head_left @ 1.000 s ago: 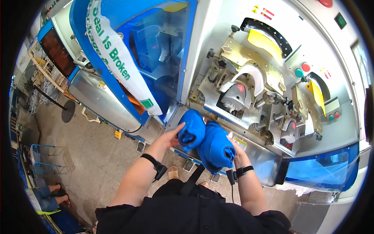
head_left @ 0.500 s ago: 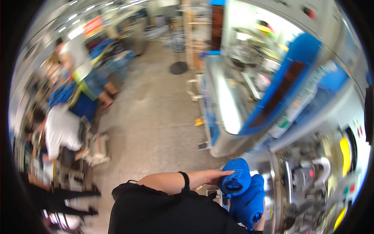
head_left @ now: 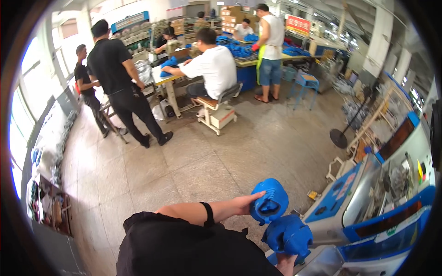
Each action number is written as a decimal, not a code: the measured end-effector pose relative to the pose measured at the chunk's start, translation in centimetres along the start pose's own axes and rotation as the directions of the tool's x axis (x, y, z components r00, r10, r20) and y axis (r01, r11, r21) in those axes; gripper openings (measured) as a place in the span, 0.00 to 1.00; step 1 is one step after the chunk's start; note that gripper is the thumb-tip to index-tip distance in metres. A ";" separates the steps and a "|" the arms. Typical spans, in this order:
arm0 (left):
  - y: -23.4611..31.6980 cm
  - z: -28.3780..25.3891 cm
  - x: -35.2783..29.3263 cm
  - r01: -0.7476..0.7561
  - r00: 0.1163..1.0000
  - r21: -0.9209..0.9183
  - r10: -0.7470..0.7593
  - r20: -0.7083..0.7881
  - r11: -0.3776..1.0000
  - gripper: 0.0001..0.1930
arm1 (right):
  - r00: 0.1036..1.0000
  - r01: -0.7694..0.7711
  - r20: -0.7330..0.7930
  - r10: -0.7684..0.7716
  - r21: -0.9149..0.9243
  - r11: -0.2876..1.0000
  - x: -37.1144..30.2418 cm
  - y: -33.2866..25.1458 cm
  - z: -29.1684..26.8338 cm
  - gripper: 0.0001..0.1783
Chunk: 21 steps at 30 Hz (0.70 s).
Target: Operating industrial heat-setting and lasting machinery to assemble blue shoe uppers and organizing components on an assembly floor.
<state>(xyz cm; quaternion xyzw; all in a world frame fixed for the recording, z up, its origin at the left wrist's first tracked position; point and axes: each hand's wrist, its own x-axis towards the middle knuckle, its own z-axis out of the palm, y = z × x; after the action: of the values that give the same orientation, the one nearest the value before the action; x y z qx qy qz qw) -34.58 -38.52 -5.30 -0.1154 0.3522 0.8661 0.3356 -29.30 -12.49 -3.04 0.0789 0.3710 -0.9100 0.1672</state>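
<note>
My left hand (head_left: 247, 204) grips a rolled bundle of blue fabric (head_left: 277, 195), its thumb lying over the layered folds at the near side. The open end of this roll faces me and looks dark and hollow. From below, my right hand (head_left: 286, 263) holds a second blue fabric bundle (head_left: 291, 235); most of its fingers are hidden under the cloth. The two bundles are side by side in front of my body, the left one slightly farther away. Both seem to be made of several soft layers, though I cannot tell the exact kind of piece.
Large machines with blue and silver panels (head_left: 331, 195) line the right side. Ahead, a seated person in white (head_left: 214, 66) works at a table; another stands beside blue fabric piles (head_left: 237, 49). People in black (head_left: 117, 73) stand at left. A blue stool (head_left: 306, 85) and a round-based stand (head_left: 339, 138) are farther right.
My view has swung left, from the machines toward the tables and people. Both hands still hold the blue bundles, which now sit a little farther apart.
</note>
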 end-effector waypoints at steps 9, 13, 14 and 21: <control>4.7 -10.7 -15.3 -0.339 0.923 -0.127 0.304 -0.235 0.932 0.43 | 0.992 -0.123 0.012 0.125 -0.070 0.990 5.7 8.7 9.0 0.15; 6.6 -17.0 -22.2 -0.439 0.879 -0.217 0.367 -0.304 0.872 0.40 | 0.959 -0.229 0.122 0.254 -0.189 0.955 8.8 14.6 15.0 0.16; 7.1 -18.2 -24.6 -0.477 0.867 -0.269 0.398 -0.300 0.837 0.40 | 0.947 -0.252 0.142 0.287 -0.220 0.942 10.0 16.1 19.2 0.16; 7.7 -29.2 -38.7 -0.629 0.751 -0.216 0.511 -0.419 0.747 0.36 | 0.825 -0.399 0.215 0.522 -0.433 0.808 13.3 28.0 33.2 0.22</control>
<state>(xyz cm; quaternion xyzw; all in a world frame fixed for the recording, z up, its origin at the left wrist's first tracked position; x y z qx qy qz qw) -11.83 -82.01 -5.54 -0.2021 0.2650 0.9420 -0.0398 -32.17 -57.81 -1.14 -0.0158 0.4718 -0.7544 0.4561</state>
